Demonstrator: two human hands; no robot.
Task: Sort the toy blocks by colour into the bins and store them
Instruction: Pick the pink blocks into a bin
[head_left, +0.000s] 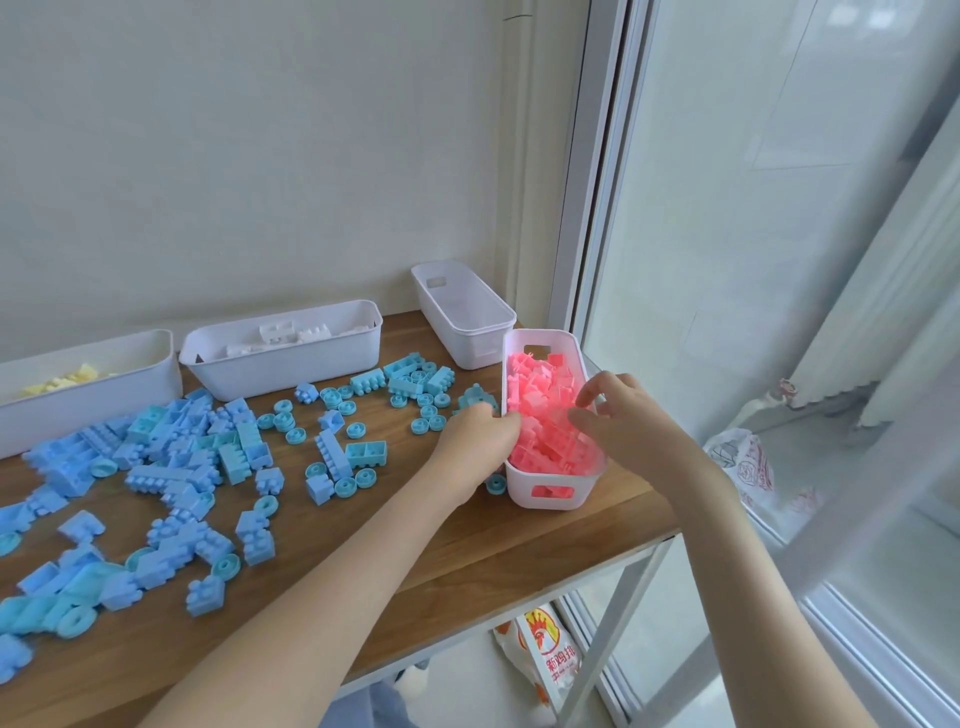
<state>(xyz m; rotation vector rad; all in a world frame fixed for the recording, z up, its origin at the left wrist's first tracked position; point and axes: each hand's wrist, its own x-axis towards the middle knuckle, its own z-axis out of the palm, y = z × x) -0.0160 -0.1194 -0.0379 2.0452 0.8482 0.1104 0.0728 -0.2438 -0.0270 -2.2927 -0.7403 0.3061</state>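
Four white bins stand on the wooden table (519, 551), and my two hands are at the nearest of them. The left bin (88, 410), at the far left against the wall, has a small heap of yellow blocks (78, 376) in it. Just beside it, the middle bin (291, 366) holds white blocks (291, 332), gathered towards its right end. The empty bin (460, 338) sits at the back right corner, turned lengthwise away from me. In front of it, close to the table's right edge, is the near bin (519, 486), filled close to its rim with pink blocks (540, 405); some show through the handle slot in its front wall. My left hand (478, 447) grips this bin by its left wall, the fingers curled over the rim and down among the pink pieces. My right hand (634, 421) hovers over the bin's right side with thumb and fingers apart and loosely bent, the tips on or just above the pink heap; I see nothing pinched between them. The blue blocks (171, 467) are in no bin: they lie scattered over the table from its left edge up to the near bin, bricks and round wheels mixed together. A printed snack bag (550, 660) lies on the floor under the table, and a plastic bag (743, 462) lies beyond the window glass.
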